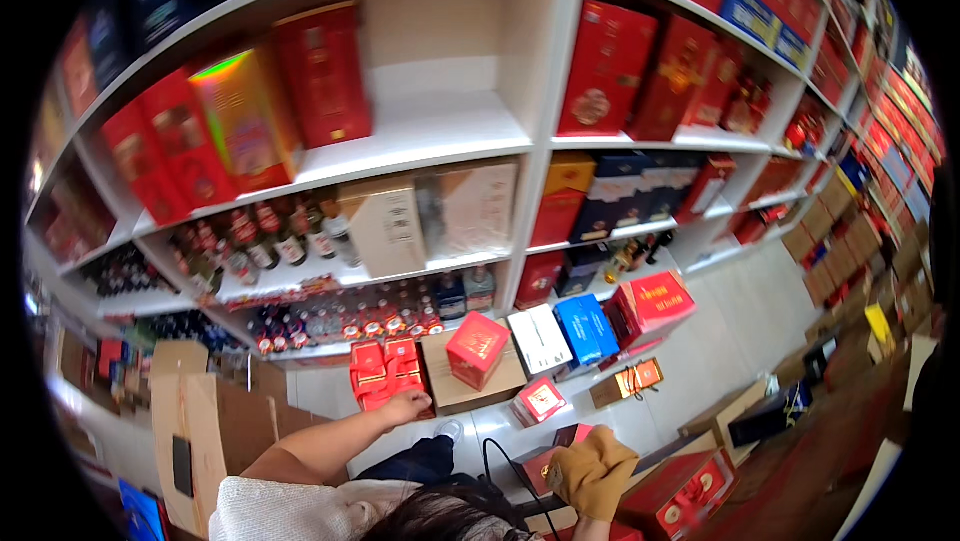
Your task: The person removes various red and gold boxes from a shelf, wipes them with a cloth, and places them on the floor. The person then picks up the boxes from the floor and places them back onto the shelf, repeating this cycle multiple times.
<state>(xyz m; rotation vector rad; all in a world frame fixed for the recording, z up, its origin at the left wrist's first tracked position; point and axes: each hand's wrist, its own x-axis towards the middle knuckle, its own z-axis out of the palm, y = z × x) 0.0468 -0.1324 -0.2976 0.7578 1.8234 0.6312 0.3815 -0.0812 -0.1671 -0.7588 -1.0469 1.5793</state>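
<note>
My left hand [406, 407], bare, is beside a bundle of red gift boxes [386, 370] with red ribbon on the floor; its fingers look curled, and whether they grip anything does not show. To its right a red box [478, 349] sits on a brown cardboard carton [436, 367]. My right hand [595, 472] is low on the right, covered by a tan cloth, its fingers hidden. Dark red boxes [537, 468] lie beside it. A small red box [538, 401] stands on the tiled floor between the hands.
White shelving [450, 139] with red gift boxes and glass bottles rises in front. White [539, 339], blue [586, 328] and large red boxes [651, 306] stand before it. An orange-gold bag [628, 382] lies on the floor. An open carton [196, 428] stands left; more boxes line the right.
</note>
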